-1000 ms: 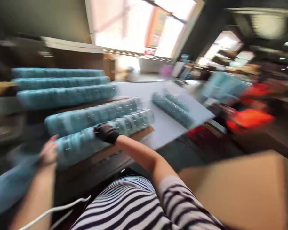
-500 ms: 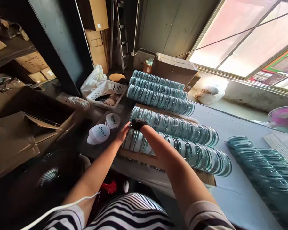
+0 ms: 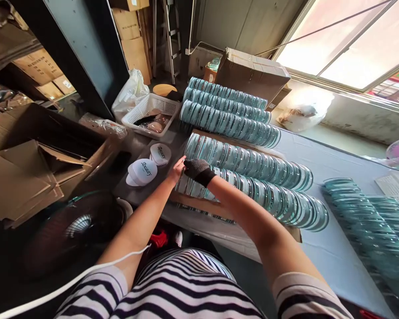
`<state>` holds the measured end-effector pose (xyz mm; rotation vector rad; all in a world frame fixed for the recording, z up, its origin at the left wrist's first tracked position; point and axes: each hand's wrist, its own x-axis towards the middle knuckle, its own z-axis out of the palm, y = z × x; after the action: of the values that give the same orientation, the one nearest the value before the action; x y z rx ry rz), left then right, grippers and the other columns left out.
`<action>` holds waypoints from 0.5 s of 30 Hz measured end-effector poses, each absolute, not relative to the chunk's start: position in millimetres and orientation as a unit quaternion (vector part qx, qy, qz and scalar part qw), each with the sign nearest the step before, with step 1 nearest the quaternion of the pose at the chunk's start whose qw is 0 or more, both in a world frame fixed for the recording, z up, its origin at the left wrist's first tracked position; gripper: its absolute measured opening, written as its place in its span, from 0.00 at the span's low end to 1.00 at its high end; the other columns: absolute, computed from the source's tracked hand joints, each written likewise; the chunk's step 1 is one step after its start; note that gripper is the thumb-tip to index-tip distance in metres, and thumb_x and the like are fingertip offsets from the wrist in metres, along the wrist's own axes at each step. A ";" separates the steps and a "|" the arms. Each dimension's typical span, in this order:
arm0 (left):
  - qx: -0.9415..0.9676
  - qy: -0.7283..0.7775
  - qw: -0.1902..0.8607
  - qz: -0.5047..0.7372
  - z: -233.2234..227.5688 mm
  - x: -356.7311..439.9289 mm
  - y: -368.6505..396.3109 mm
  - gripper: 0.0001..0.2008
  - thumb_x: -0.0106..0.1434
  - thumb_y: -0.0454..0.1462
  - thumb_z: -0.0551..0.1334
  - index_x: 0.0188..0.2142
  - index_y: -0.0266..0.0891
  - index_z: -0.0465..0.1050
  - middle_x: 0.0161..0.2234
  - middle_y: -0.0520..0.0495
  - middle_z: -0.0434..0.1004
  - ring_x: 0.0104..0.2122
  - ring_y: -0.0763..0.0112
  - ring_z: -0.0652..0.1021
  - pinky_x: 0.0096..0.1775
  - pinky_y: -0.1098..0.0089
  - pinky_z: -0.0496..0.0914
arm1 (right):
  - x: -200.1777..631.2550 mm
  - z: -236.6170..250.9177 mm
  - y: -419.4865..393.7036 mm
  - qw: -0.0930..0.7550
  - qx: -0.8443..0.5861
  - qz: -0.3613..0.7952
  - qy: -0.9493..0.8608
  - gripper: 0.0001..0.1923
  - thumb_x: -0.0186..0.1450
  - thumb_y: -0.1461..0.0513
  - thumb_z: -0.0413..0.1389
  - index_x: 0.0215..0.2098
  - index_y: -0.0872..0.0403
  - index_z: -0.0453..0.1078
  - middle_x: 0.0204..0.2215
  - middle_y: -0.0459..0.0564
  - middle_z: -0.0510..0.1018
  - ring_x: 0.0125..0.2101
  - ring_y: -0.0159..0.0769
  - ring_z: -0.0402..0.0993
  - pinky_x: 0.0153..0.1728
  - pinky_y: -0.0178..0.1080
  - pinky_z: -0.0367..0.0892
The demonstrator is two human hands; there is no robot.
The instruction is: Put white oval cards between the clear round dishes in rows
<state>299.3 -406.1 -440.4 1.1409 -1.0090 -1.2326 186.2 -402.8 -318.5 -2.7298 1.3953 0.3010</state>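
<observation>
Both hands meet at the near left end of the front row of teal-rimmed discs [image 3: 252, 195], which lies on edge along a cardboard sheet [image 3: 199, 204] on the counter [image 3: 332, 252]. The right hand [image 3: 198, 170], in a black mesh glove, is curled down over the top of the end discs, fingers closed against them; the bare left hand [image 3: 177, 169] is pressed flat against the end face of the same row, fingers together. Whether either hand has separated a few discs from the row or merely steadies the end cannot be told from here. The front row runs unbroken to the right and fans out loosely at its far end; a second row [image 3: 249, 159] lies just behind it on the same cardboard, and three tighter rows [image 3: 226, 117] sit beyond, against a brown carton [image 3: 252, 73]. A further loose heap of discs [image 3: 369, 221] rests well apart at the right of the counter. To the left of the hands lie two white round lids printed with lettering [image 3: 149, 164], and behind them a white basket [image 3: 153, 113] holding a few small items. In my judgement the work stands at an early stage: all the rows look full, only two finished-looking white pieces are set aside, and the bulk of the stock is untouched.
</observation>
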 end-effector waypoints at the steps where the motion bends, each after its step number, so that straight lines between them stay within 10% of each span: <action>1: 0.498 -0.415 0.557 -0.519 -442.6 299.8 -407.3 0.27 0.61 0.48 0.58 0.57 0.40 0.72 0.55 0.45 0.74 0.59 0.57 0.69 0.62 0.60 0.59 | 182.1 -325.3 -386.7 0.035 -0.877 0.075 0.473 0.18 0.69 0.57 0.46 0.50 0.54 0.72 0.43 0.59 0.80 0.44 0.46 0.78 0.42 0.41 0.70; 15: 0.552 -0.468 0.541 -0.429 -426.2 299.6 -404.3 0.24 0.65 0.40 0.55 0.60 0.35 0.68 0.62 0.41 0.66 0.63 0.58 0.65 0.65 0.60 0.54 | 163.6 -400.5 -295.5 0.121 -0.840 0.095 0.521 0.17 0.72 0.58 0.45 0.50 0.50 0.73 0.45 0.55 0.80 0.45 0.40 0.77 0.43 0.36 0.67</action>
<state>299.6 -404.3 -426.2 1.3104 -1.1130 -1.0183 163.6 -295.5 -400.5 -2.4521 1.5217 0.2766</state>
